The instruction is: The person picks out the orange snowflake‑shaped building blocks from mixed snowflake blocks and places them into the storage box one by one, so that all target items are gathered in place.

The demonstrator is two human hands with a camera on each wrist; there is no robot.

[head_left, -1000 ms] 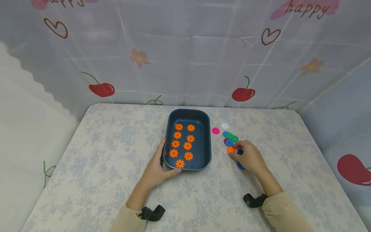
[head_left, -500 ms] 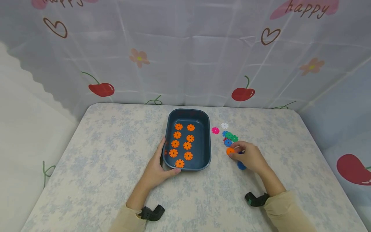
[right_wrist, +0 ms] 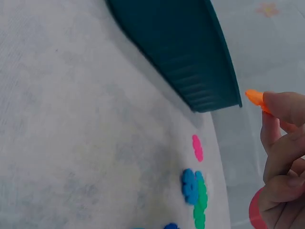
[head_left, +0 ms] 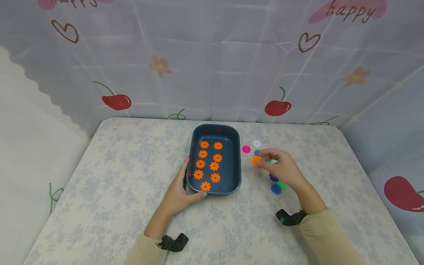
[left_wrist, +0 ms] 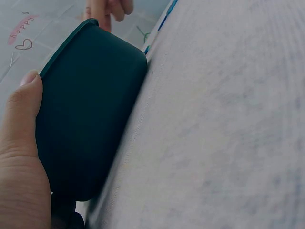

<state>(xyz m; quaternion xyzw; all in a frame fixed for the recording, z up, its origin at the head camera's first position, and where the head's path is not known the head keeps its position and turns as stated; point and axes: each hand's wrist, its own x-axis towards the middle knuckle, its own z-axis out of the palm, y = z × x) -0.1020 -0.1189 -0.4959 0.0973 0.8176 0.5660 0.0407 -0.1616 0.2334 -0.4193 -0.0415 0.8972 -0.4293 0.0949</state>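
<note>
A dark blue-green rectangular tray (head_left: 230, 158) stands on the table with several orange notched snowflake discs (head_left: 214, 166) lying in two rough columns inside. My left hand (head_left: 176, 195) grips the tray's near left corner, its thumb along the near rim and its fingers against the left side; the left wrist view shows the thumb (left_wrist: 28, 105) at the tray wall. To the right of the tray, my right hand (head_left: 284, 168) pinches another orange snowflake disc (head_left: 255, 160) between thumb and fingers. The right wrist view shows this disc (right_wrist: 254, 97) raised above table height, near the tray's rim.
Right of the tray lie a pink disc (head_left: 246, 149), a white disc (head_left: 256, 143) and a cluster partly hidden by the right hand. Nearer me are a dark blue disc (head_left: 273, 177), a green disc (head_left: 282, 185) and a blue disc (head_left: 276, 189). A printed curtain (head_left: 212, 73) hangs behind the table.
My right hand has picked up the orange disc and moved it up and leftward toward the tray. Green and blue discs beneath the hand now show more. My left hand and the tray stay put.
</note>
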